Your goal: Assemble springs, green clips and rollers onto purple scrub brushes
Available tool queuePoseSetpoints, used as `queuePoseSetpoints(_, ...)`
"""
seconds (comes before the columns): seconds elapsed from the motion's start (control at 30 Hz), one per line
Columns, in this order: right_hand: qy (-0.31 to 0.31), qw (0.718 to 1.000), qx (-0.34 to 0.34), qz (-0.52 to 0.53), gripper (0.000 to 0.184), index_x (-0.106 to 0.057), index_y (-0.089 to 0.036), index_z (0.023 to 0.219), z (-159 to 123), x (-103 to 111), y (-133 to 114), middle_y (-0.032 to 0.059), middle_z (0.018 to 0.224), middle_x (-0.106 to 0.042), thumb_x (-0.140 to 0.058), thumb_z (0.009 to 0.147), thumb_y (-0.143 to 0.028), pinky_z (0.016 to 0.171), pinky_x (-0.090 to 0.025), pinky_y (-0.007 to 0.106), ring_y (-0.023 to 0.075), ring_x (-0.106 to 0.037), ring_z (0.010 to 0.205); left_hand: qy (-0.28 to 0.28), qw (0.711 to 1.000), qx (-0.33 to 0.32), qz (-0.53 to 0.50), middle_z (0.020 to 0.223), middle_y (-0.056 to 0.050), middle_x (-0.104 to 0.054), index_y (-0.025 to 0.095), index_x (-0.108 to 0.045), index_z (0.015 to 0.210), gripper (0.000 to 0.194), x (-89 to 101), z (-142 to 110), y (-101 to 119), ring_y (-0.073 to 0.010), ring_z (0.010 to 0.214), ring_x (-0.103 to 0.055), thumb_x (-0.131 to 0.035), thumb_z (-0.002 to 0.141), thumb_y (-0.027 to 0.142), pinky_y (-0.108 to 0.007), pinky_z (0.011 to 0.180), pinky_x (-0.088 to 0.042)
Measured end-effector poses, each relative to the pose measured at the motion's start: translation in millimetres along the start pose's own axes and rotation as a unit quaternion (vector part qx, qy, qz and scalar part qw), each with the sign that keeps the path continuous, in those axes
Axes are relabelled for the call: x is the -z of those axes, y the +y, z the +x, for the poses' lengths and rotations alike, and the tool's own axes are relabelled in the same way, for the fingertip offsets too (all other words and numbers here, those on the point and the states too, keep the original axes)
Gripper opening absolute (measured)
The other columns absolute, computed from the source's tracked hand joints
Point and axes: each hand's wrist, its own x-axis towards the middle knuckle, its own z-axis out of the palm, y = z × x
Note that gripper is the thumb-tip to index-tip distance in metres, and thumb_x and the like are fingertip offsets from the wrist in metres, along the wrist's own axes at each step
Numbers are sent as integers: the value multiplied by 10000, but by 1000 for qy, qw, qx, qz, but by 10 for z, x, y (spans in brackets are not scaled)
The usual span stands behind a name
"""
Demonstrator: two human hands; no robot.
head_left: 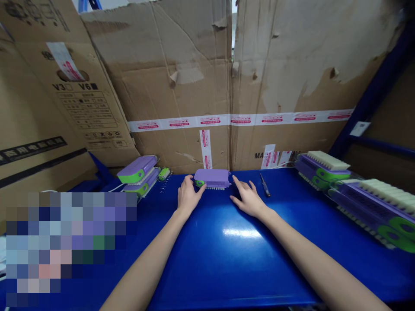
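Note:
A purple brush head (212, 176) with a green left end and pale bristles underneath lies bristles down at the back of the blue table. My left hand (188, 196) is closed around its green end, thumb in front and fingers behind. Just off the brush's right end, my right hand (248, 196) has its fingers spread and holds nothing. A screwdriver (265, 185) with a dark handle rests to the right of that hand. Left of my left hand are a small green part (164, 173) and a few tiny pieces too small to make out.
Similar purple and green brushes are stacked at the left (138, 169). More stacked brushes (324, 167) stand at the right, some with bristles up. Tall cardboard sheets (175, 99) wall off the back of the blue table (207, 259). A blurred-out patch covers the lower left.

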Motion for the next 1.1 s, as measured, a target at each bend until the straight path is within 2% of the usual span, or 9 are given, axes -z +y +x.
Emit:
queuePoseSetpoints(0.1,-34,999,-25,15,696,-158,-67,1441,3,-22,24,212,1313,-499,-424,865,-355,1054,-260,503,291,-426,1254,-34,997,14,69,905,-80,-609,163,-480,1010,375,35,-24,36,-248,918,-574,-496,827,491,-370,779,-416)
queuePoseSetpoints(0.2,-34,999,-20,21,718,-138,-60,1444,8,-18,33,211,1287,-519,-431,862,-361,1038,-296,469,287,-447,1232,-76,984,-35,155,953,-98,-592,171,-543,900,305,32,-64,59,-270,967,-532,-441,860,456,-378,776,-395)
queuePoseSetpoints(0.33,-32,999,-15,21,711,-139,-79,1445,11,-15,41,208,1272,-530,-433,861,-357,1028,-300,469,289,-454,1224,-96,968,-77,220,1025,-125,-561,159,-569,983,315,7,-99,65,-286,995,-493,-415,876,412,-382,770,-387)
queuePoseSetpoints(0.67,-33,999,-11,5,684,-162,-92,1441,10,0,25,203,1270,-529,-425,869,-358,1011,-312,456,288,-458,1215,-105,962,-88,234,1041,-128,-547,151,-561,1038,350,9,-99,58,-279,990,-481,-380,893,414,-374,773,-381)
queuePoseSetpoints(1.1,-48,999,-18,-3,669,-178,-82,1438,8,41,-13,209,1295,-511,-424,876,-350,1025,-303,454,285,-446,1230,-114,964,-99,218,996,-101,-579,176,-579,973,294,41,-50,21,-264,969,-499,-405,872,391,-366,763,-388)
